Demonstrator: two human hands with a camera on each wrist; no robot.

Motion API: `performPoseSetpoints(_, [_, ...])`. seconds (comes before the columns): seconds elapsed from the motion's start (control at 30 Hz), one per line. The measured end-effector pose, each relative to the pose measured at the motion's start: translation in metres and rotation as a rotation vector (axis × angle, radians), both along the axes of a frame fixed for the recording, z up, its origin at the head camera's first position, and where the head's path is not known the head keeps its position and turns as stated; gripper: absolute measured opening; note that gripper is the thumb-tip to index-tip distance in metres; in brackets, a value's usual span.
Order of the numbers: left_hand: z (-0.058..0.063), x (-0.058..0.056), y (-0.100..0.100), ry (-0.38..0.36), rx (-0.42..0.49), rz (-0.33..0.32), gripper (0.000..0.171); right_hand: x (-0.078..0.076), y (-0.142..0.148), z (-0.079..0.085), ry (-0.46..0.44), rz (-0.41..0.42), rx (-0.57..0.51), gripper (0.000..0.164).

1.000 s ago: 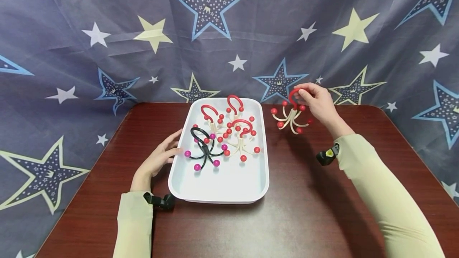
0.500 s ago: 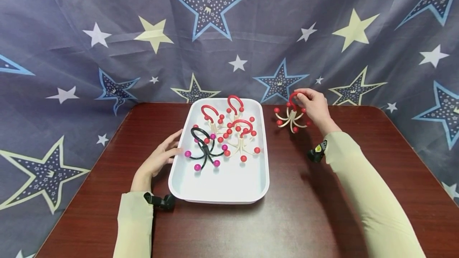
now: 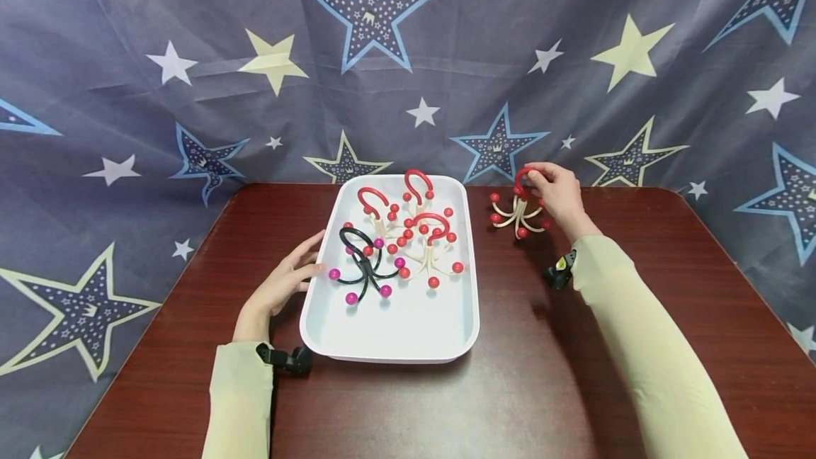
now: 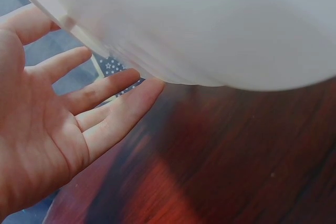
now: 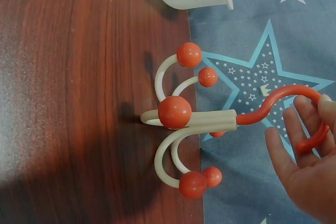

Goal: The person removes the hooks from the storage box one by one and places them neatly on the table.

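In the head view my right hand (image 3: 561, 193) pinches the red hook of a ball-tipped hook hanger (image 3: 520, 212), right of the tray. The hanger hangs upright, its cream prongs ending in red balls. Seen from the right wrist, thumb and fingers (image 5: 283, 156) hold the hook's curved end, and the prongs' base is close over the tabletop. My left hand (image 3: 283, 285) touches the left side of a white tray (image 3: 408, 335), fingers extended. The left wrist view shows those fingertips (image 4: 152, 90) along the tray's outer wall (image 4: 210, 35).
Inside the tray lie a black hanger (image 3: 365, 266) with magenta balls and 3 red-and-cream hangers (image 3: 428, 255). The tray stands on a dark red-brown wooden table (image 3: 510, 388). Behind the table's far edge hangs a grey star-patterned cloth (image 3: 408, 41).
My right hand has lowered the red-and-cream hanger toward the table, with the wrist shifting slightly left. My left hand and the tray have stayed in place.
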State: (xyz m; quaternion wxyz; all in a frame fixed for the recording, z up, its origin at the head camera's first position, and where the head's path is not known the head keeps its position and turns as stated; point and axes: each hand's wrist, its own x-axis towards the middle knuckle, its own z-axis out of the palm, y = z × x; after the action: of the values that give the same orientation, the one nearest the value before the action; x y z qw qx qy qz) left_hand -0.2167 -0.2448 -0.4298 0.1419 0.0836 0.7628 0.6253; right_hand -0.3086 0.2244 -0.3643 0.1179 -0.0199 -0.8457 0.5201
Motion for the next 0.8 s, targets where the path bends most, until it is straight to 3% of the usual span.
performPoseSetpoints(0.13, [0.0,0.0,0.001,-0.008,-0.002,0.001,0.066,0.001,0.0,0.003,0.005,-0.005,0.041,0.031])
performPoseSetpoints(0.4, [0.0,-0.001,-0.001,-0.015,0.002,0.0,0.066,0.009,-0.006,0.022,0.086,0.04,0.266,0.031])
performPoseSetpoints(0.63, [0.001,-0.001,0.0,-0.016,0.008,-0.002,0.066,0.027,-0.031,0.035,0.178,0.083,0.25,0.028])
performPoseSetpoints(0.8, [0.002,0.0,0.001,-0.025,0.004,0.0,0.066,0.042,-0.054,0.031,0.161,0.23,0.159,0.03])
